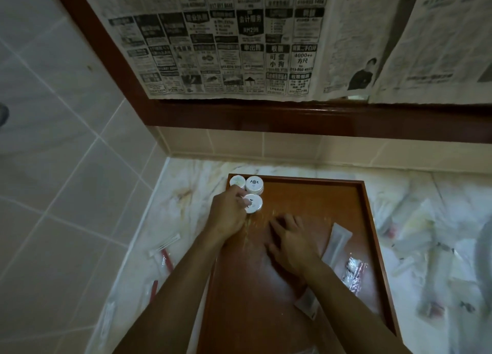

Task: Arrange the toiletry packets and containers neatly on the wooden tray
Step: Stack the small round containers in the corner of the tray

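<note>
Left hand grips third round container just nearer than the two at wooden tray's far-left corner; right hand flat, fingers spread, mid-tray.

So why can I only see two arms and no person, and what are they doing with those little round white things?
The camera sits on the person's head, looking down, so you only see their arms. There is just this one picture. The left hand holds a small round white container, next to two other round containers in the far corner of the wooden tray. The right hand lies flat on the tray, holding nothing. A long clear packet lies beside it. More packets lie scattered on the marble counter.
</note>
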